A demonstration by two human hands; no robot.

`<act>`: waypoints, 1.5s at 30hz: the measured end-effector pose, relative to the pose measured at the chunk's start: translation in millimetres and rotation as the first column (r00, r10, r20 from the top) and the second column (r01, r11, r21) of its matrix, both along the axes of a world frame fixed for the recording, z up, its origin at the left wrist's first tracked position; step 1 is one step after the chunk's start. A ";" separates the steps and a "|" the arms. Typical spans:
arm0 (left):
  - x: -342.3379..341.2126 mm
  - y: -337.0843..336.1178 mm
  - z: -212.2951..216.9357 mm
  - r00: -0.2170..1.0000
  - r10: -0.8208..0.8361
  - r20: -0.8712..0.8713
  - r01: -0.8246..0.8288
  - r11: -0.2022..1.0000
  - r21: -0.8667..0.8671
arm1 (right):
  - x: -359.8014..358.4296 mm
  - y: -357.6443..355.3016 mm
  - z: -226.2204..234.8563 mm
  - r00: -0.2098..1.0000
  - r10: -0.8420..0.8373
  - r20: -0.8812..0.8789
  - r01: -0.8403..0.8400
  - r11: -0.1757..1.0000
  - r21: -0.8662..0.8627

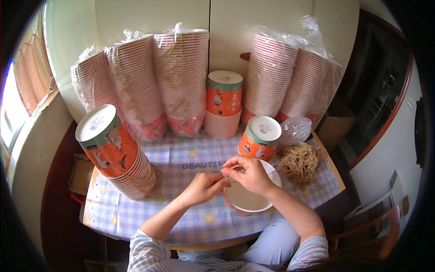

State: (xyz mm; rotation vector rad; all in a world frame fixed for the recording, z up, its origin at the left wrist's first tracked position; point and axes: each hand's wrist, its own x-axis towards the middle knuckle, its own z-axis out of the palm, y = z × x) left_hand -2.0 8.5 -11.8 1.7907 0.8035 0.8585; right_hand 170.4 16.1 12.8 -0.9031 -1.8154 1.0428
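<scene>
Both hands met over an open cup [247, 199] at the desk's near edge. Left hand [204, 187] pinched one end of a thin string [231, 174]; right hand [250, 174] pinched the other end just above the cup's rim. The cup stood mouth up, empty inside; whether the string was tied to it could not be told.

Just right of the cup lay a tangle of tan strings [299, 162], a large supply. Behind it, one upturned cup [260, 137]. At left, a leaning stack of cups [118, 156], bottoms up. At the back, a short stack [223, 105] and several tall sleeves [181, 77] of cups in plastic wrap.

Judged early: most cups sat stacked or wrapped. The desk [149, 208] wore a checked cloth.
</scene>
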 end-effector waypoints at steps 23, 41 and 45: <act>-9.1 12.3 -10.1 0.959 -0.130 0.250 0.204 0.933 -0.297 | 16.5 -19.9 -22.5 0.938 -0.084 0.336 0.045 0.991 0.122; -13.9 8.3 10.1 0.937 0.337 -0.088 -0.301 0.911 0.280 | 15.6 -19.3 -18.3 0.962 -0.026 0.273 0.022 1.000 0.017; -13.0 2.4 13.0 0.937 0.327 -0.122 -0.259 0.886 0.385 | 14.9 -18.5 -18.2 0.966 -0.016 0.257 0.014 1.000 0.010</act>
